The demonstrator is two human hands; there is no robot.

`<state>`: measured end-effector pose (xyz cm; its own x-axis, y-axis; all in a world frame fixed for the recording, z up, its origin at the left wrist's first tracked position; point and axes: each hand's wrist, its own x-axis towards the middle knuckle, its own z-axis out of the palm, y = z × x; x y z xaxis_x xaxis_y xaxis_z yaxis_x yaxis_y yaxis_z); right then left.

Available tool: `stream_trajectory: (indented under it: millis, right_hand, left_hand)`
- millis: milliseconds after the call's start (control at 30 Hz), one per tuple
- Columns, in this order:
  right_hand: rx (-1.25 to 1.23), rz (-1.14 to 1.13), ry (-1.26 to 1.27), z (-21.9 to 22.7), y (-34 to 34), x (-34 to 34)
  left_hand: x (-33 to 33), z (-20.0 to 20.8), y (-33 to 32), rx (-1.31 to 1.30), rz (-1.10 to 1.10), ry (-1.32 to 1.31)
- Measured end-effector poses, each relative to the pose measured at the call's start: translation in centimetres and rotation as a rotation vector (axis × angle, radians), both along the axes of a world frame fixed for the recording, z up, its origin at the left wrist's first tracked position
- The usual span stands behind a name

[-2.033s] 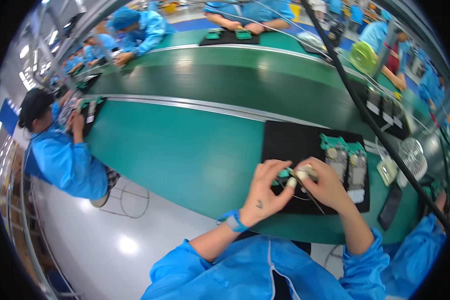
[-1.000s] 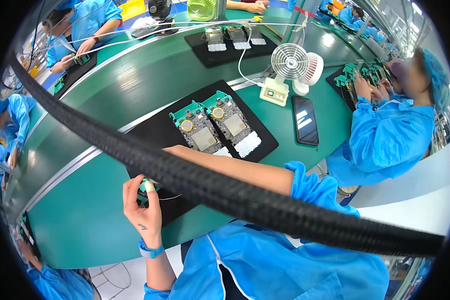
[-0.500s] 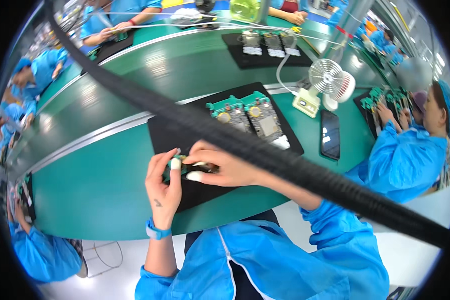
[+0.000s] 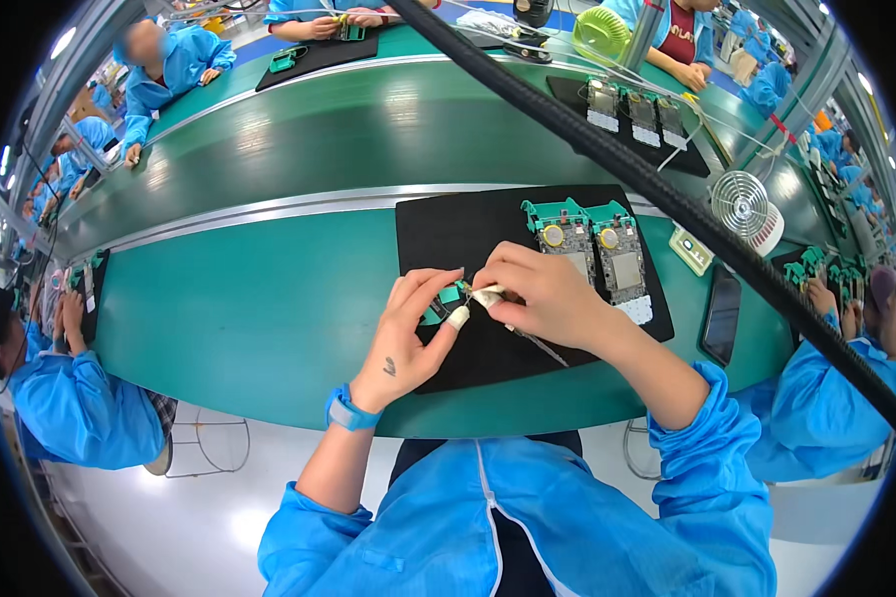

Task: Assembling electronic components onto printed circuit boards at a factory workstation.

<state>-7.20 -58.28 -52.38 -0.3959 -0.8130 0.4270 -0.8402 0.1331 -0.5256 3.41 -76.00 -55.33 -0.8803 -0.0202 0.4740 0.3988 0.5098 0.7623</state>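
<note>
Over the black mat (image 4: 433,224), my two hands meet at a small green part (image 4: 446,298) with thin wire-like bits by it. My left hand (image 4: 408,323) closes around the part, its white-covered thumb bent toward the fingertips. Against the part's right side, my right hand (image 4: 543,294) is closed in a pinch, fingertips covered in white. What lies between those fingertips is too small to make out. A thin grey rod-like piece (image 4: 543,348) sticks out below the right hand; whether the palm holds it is unclear. Two circuit boards with green frames (image 4: 565,244) (image 4: 622,261) lie just beyond.
A phone (image 4: 722,313) and a small fan (image 4: 741,203) are on the green table (image 4: 219,308) to the right. A black cable (image 4: 627,164) crosses the view diagonally. Beyond a metal rail lies a green belt, with another mat of boards (image 4: 643,117). Co-workers in blue sit around.
The view has shifted, so mat, boards and hands appear further right and the cable higher. My hands stay together at the green part; the grey rod-like piece now shows beneath the right hand.
</note>
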Motion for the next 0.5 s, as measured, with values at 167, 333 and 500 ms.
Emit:
stream_trajectory:
  millis: [167,333,500]
  right_hand:
    - [-0.136,0.005,-0.204,-1.1,-1.2,-0.4]
    - [-0.201,-0.017,-0.453,-3.8,-0.6,0.9]
    - [-0.168,0.087,-0.385,-3.8,-0.3,4.3]
  left_hand:
    - [-0.8,-0.5,0.0,-0.018,0.072,0.047]
    - [1.8,-0.3,1.5,-0.27,0.411,0.182]
    - [5.7,-0.6,2.6,-0.384,0.497,-0.065]
